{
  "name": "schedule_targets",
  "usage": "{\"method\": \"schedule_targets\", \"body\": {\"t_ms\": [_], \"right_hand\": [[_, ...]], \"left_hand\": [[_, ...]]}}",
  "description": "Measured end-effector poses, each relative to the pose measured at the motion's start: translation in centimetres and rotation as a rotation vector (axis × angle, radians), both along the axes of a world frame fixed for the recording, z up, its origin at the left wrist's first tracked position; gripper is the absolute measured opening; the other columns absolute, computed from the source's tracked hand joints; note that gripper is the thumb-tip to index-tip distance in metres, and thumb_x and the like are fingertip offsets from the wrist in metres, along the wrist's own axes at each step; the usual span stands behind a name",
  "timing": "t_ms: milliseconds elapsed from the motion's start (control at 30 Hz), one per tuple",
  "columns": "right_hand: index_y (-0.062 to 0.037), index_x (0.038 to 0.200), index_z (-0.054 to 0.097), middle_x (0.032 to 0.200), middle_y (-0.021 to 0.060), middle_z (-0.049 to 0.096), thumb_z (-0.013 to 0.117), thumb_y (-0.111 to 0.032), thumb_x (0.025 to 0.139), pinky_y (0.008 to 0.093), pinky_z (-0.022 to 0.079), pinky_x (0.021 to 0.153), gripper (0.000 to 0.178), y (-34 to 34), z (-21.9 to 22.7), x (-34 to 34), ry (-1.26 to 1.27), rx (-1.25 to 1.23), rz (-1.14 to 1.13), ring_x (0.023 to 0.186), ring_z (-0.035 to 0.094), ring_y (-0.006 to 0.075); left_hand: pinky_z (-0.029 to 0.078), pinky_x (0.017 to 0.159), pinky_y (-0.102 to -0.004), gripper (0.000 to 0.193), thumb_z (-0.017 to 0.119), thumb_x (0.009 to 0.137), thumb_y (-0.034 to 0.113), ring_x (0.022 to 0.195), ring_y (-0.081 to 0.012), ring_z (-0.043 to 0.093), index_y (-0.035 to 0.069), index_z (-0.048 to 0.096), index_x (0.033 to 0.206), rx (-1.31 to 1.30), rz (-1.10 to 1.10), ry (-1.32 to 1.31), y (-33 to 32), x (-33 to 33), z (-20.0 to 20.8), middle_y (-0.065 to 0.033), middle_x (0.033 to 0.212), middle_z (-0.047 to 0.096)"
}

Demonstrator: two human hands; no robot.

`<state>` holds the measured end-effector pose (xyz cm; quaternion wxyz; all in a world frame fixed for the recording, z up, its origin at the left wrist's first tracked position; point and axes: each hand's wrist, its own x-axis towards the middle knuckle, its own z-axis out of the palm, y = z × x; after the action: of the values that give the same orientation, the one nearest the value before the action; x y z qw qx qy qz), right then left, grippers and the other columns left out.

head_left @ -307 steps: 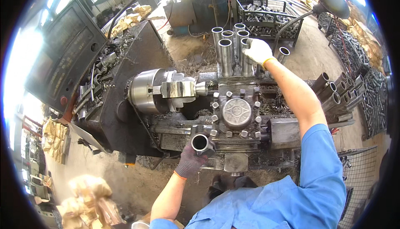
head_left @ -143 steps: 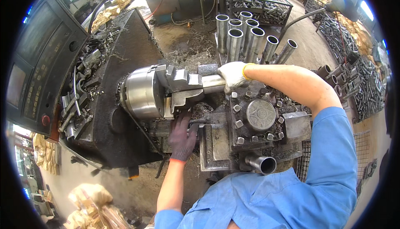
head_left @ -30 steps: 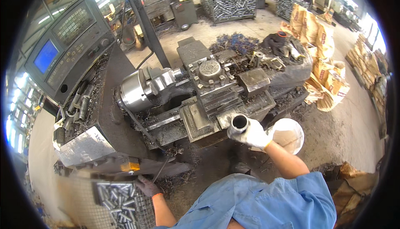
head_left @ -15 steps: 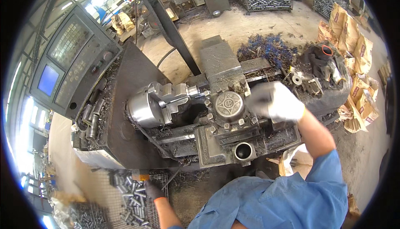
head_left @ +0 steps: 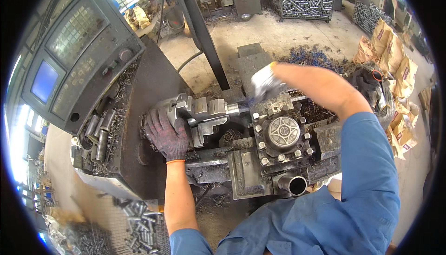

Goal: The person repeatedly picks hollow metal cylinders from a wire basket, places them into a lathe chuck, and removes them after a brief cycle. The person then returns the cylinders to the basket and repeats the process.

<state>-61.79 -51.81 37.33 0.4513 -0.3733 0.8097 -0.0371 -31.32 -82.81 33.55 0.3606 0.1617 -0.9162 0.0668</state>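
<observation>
The left hand (head_left: 166, 134) is lying palm-down, fingers loosely spread, apparently gripping nothing, on the chuck (head_left: 170, 112), probably steadying it. Right of those fingers, the chuck is holding a metal tube (head_left: 233, 109), presumably for centring. Beyond its free end, the right hand (head_left: 267, 84) is hovering; blur is hiding its finger opening and any hold. Nearer the wearer than those fingers, the tool post (head_left: 283, 134) is standing. The left glove is covering part of the chuck; the tube's inner end is hiding inside.
</observation>
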Motion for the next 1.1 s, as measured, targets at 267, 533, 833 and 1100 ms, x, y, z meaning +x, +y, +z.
{"method": "schedule_targets", "body": {"t_ms": [267,533,833,1100], "right_hand": [[-0.0005,0.092,0.080,0.094,0.0198,0.079,0.072,-0.052,0.086,0.0471,0.059,0.079,0.053,-2.2,6.5,5.3,0.552,0.027,0.081,0.085,0.075,0.0348],[-0.0110,0.115,0.083,0.102,0.0094,0.082,0.081,-0.035,0.091,0.0469,0.066,0.084,0.035,-7.8,0.3,5.9,-0.221,0.203,0.044,0.101,0.078,0.0281],[0.0040,0.102,0.078,0.098,0.0235,0.078,0.079,-0.032,0.080,0.0465,0.060,0.077,0.043,-4.2,0.8,8.9,0.663,-0.031,0.286,0.088,0.076,0.0370],[0.0014,0.124,0.062,0.111,0.0217,0.074,0.080,-0.030,0.077,0.0453,0.062,0.085,0.059,2.1,12.7,20.5,1.066,-0.150,-0.082,0.097,0.076,0.0378]], "left_hand": [[0.019,0.130,-0.0608,0.078,0.065,0.092,0.044,0.154,-0.0454,0.033,0.005,0.045,0.157,0.045,0.021,0.016,0.4,0.0,0.6,-0.0238,0.163,0.042],[0.020,0.128,-0.0609,0.080,0.061,0.091,0.045,0.153,-0.0466,0.033,0.002,0.044,0.157,0.005,0.013,0.021,0.3,0.3,0.2,-0.0248,0.163,0.040],[0.016,0.130,-0.0609,0.084,0.067,0.089,0.048,0.154,-0.0453,0.032,0.000,0.047,0.154,0.005,0.011,0.064,0.6,0.6,0.5,-0.0256,0.160,0.043],[0.011,0.131,-0.0615,0.089,0.068,0.092,0.053,0.157,-0.0449,0.027,0.002,0.040,0.159,0.173,-0.036,-0.042,0.4,1.4,1.4,-0.0241,0.166,0.037]]}}
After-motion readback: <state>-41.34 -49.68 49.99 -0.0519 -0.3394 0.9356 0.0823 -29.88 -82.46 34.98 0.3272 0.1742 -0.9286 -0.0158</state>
